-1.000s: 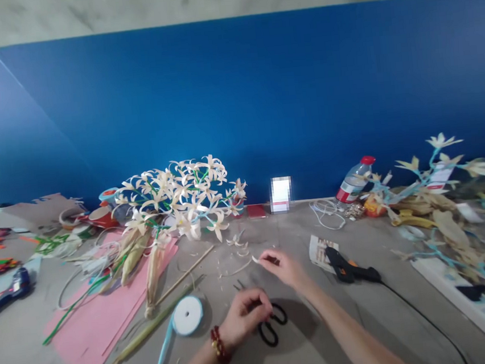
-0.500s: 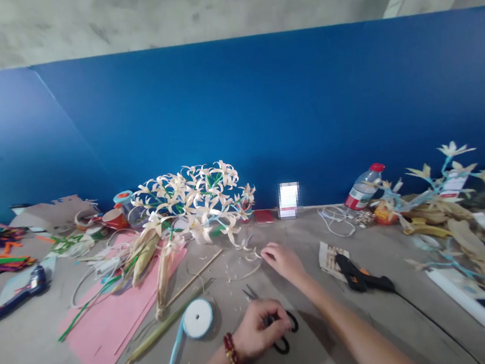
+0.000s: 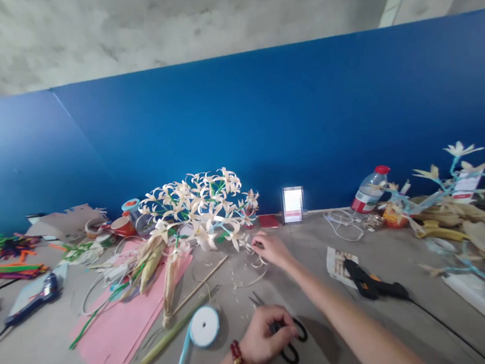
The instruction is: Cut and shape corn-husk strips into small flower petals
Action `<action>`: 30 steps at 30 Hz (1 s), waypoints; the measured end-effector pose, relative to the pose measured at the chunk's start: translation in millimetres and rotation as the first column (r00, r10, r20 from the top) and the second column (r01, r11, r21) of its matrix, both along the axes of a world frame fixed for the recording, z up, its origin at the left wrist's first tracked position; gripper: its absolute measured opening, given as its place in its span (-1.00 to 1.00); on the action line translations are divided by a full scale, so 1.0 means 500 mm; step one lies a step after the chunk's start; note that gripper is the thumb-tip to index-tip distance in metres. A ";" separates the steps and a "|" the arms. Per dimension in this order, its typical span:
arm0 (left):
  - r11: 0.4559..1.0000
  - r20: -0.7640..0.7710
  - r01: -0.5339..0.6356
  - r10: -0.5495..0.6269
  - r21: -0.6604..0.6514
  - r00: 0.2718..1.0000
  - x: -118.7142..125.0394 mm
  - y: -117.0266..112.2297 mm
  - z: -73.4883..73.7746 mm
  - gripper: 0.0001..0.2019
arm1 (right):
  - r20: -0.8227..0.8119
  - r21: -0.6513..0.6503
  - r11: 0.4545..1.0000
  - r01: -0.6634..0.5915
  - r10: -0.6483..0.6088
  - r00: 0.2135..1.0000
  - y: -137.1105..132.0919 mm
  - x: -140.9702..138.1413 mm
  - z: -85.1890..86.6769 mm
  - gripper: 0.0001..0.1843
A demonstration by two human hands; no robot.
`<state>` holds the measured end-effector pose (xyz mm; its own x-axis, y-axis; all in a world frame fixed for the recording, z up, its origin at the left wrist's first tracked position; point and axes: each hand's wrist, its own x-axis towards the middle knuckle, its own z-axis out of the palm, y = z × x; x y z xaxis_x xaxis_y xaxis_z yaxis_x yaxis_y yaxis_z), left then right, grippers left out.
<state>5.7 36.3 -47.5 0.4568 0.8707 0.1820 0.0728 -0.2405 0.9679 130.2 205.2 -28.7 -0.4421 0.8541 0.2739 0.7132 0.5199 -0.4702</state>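
Note:
My left hand (image 3: 268,331), with a dark red bead bracelet at the wrist, is closed, its fingers curled above black-handled scissors (image 3: 291,353). The hand covers the middle of the scissors; their blade tips show beyond it, and whether it grips anything is hidden. Farther forward, my right hand (image 3: 271,248) has its fingertips drawn together at small pale curled pieces (image 3: 249,246) on the table. What lies between those fingertips is too small to make out. Just behind stands a bunch of cream flowers (image 3: 199,200) with green stems.
Light blue tape on a roll (image 3: 205,326) lies left of my left hand, by pink paper (image 3: 107,344) and dried husks (image 3: 151,265). On the right are a black glue gun (image 3: 374,283), a bottle (image 3: 370,192) and more husk flowers (image 3: 460,152). A blue glue gun (image 3: 35,299) lies far left.
My right hand has moved forward and left, to the small curled pieces near the flowers. My left hand stays over the scissors. The whole view has shifted slightly.

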 end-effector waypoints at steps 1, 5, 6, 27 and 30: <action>1.000 -0.002 0.001 -0.001 0.002 1.000 0.000 0.000 0.001 -0.52 | -0.007 -0.001 1.000 0.002 -0.002 1.000 0.003 0.001 0.002 -0.87; 1.000 0.011 0.016 -0.016 -0.004 1.000 0.002 -0.001 0.007 -0.53 | -0.013 -0.020 1.000 0.012 -0.012 1.000 0.006 0.001 0.007 -0.87; 1.000 0.016 0.024 -0.024 -0.007 1.000 0.002 -0.001 0.008 -0.53 | -0.012 -0.027 1.000 0.016 -0.016 1.000 0.007 0.000 0.007 -0.87; 0.996 0.000 0.088 -0.088 -0.003 0.996 0.006 -0.006 0.015 -0.57 | 0.028 -0.203 0.967 -0.157 0.166 0.986 -0.082 0.048 0.006 -0.76; 0.992 -0.004 0.124 -0.124 0.016 0.992 0.007 -0.008 0.021 -0.62 | -0.031 -0.240 0.953 -0.187 0.185 0.982 -0.104 0.045 0.000 -0.79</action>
